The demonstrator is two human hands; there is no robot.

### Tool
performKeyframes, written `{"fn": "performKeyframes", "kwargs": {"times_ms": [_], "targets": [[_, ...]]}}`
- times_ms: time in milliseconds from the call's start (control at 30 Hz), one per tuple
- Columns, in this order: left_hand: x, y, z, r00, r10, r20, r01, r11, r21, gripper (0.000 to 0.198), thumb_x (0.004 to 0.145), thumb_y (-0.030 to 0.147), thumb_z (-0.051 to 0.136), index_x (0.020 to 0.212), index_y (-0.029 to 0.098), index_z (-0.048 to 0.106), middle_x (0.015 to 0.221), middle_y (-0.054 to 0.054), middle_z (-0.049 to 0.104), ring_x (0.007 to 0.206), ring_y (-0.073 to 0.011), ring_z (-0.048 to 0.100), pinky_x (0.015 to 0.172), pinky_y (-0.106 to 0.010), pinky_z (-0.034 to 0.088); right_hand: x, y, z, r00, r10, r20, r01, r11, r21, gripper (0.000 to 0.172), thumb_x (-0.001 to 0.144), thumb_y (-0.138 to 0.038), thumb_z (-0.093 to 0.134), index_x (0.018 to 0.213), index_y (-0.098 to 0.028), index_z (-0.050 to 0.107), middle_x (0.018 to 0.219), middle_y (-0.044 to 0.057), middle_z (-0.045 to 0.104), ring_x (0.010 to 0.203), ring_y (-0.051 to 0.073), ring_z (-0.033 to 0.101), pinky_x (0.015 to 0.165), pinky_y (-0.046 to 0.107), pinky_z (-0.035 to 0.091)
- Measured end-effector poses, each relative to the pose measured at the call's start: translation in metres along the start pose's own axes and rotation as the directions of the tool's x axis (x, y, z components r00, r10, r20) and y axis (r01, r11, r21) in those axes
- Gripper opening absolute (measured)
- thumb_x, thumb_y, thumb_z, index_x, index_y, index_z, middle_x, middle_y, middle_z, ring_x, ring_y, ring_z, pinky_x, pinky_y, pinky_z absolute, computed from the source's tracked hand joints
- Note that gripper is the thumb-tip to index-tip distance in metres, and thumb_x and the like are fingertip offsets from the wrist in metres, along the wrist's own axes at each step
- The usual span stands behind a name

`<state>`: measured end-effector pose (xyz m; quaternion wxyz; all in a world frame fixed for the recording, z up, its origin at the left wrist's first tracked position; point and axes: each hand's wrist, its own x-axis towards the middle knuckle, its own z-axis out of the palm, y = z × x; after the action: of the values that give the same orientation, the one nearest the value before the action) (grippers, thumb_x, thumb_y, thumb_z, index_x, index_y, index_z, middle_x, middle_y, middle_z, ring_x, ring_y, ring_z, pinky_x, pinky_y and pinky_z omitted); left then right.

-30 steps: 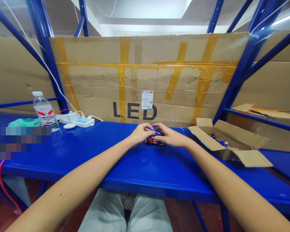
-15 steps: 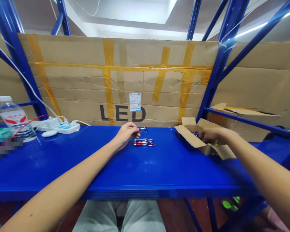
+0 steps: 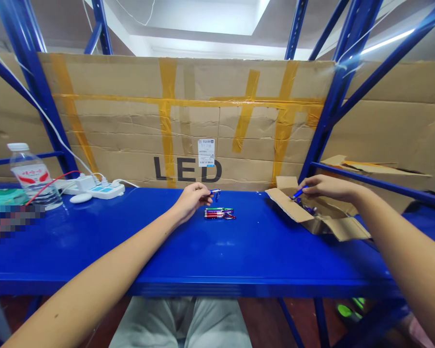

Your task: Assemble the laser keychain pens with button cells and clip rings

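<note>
Partway Along, by the Look of It

A green pen-like piece point(image 3: 224, 209), a purple pen-like piece point(image 3: 214, 212) and a red pen-like piece point(image 3: 213, 216) lie together in a short row on the blue table point(image 3: 217, 261); that much seems done. Other pieces point(image 3: 310, 210) sit jumbled in the open cardboard box point(image 3: 289, 208) to the right, too overlapped to count; judging by these, a good part of the work is left.

The left hand point(image 3: 195, 199) pinches a blue-and-silver piece point(image 3: 215, 192) between thumb and fingers, just above and behind the row; the right hand point(image 3: 317, 187), over the mouth of the box, grips a bright blue piece point(image 3: 298, 193) by its upper end; this one slants down to the left, and whether its low end touches anything inside, I cannot tell.

The pieces look slim, shiny and metallic; those in the row lie flat, side by side and nearly parallel, with silvery parts among the colour; the red one has a small part jutting at its right end; a small part also hangs from the free end of the piece in the left hand, its detail too small to read.
</note>
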<state>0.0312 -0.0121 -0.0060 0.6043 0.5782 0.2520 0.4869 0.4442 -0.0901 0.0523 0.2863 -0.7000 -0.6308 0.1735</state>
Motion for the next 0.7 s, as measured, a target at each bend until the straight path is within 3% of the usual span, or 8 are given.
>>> {"fn": "performKeyframes", "kwargs": {"times_ms": [33,100,233,400,567,700], "targets": [[0.000,0.000,0.000,1.000,-0.008,-0.002,0.008,1.000,-0.008,0.010,0.069,0.010,0.062,0.068,0.013,0.052,0.070,-0.008,0.065,0.058,-0.0134,0.061,0.057,-0.026,0.047,-0.003,-0.007,0.003,0.994,-0.012,0.104,0.004,0.997,0.073,0.017,0.067,-0.027,0.072,0.080,-0.016,0.072,0.082,0.009,0.071,0.076,0.021,0.064,0.072,0.031,0.050],[-0.001,0.001,0.001,1.000,-0.021,-0.005,0.020,0.999,-0.027,0.010,0.068,0.009,0.061,0.066,0.013,0.051,0.070,-0.008,0.065,0.058,-0.0132,0.061,0.057,-0.026,0.047,-0.007,-0.024,0.012,0.984,-0.081,0.160,0.057,0.987,0.150,0.028,0.067,-0.039,0.075,0.083,-0.017,0.072,0.084,0.008,0.071,0.077,0.022,0.063,0.073,0.032,0.049],[-0.003,0.004,0.001,0.999,-0.036,0.005,0.036,0.997,-0.065,0.012,0.067,0.007,0.059,0.065,0.013,0.049,0.069,-0.008,0.064,0.058,-0.0134,0.061,0.057,-0.026,0.048,-0.008,-0.070,0.044,0.956,-0.274,0.103,0.248,0.945,0.215,0.039,0.069,-0.053,0.074,0.082,-0.016,0.071,0.078,0.007,0.069,0.077,0.021,0.062,0.078,0.034,0.046],[-0.003,0.006,-0.001,0.998,-0.064,0.002,0.064,0.995,-0.074,0.011,0.068,0.006,0.056,0.070,0.013,0.049,0.078,-0.011,0.067,0.058,-0.0122,0.060,0.057,-0.026,0.047,0.002,-0.115,0.090,0.892,-0.421,0.162,0.350,0.872,0.342,0.039,0.072,-0.052,0.071,0.087,-0.016,0.069,0.081,0.007,0.070,0.073,0.017,0.060,0.075,0.032,0.045],[-0.001,0.003,-0.002,0.994,-0.106,-0.007,0.105,0.992,-0.071,0.020,0.065,0.004,0.053,0.082,0.014,0.053,0.074,-0.007,0.064,0.055,-0.0128,0.058,0.054,-0.026,0.045,0.015,-0.119,0.121,0.889,-0.431,0.156,0.333,0.840,0.429,0.033,0.073,-0.046,0.070,0.084,-0.015,0.065,0.073,0.004,0.067,0.069,0.015,0.061,0.072,0.030,0.047],[-0.001,0.004,-0.002,0.992,-0.117,0.044,0.120,0.990,-0.072,0.019,0.065,0.006,0.053,0.082,0.014,0.055,0.070,-0.002,0.057,0.049,-0.0085,0.048,0.048,-0.023,0.040,0.016,-0.116,0.140,0.886,-0.437,0.154,0.321,0.818,0.477,0.017,0.078,-0.033,0.062,0.079,-0.016,0.060,0.078,0.006,0.069,0.071,0.017,0.064,0.070,0.030,0.049]]}}
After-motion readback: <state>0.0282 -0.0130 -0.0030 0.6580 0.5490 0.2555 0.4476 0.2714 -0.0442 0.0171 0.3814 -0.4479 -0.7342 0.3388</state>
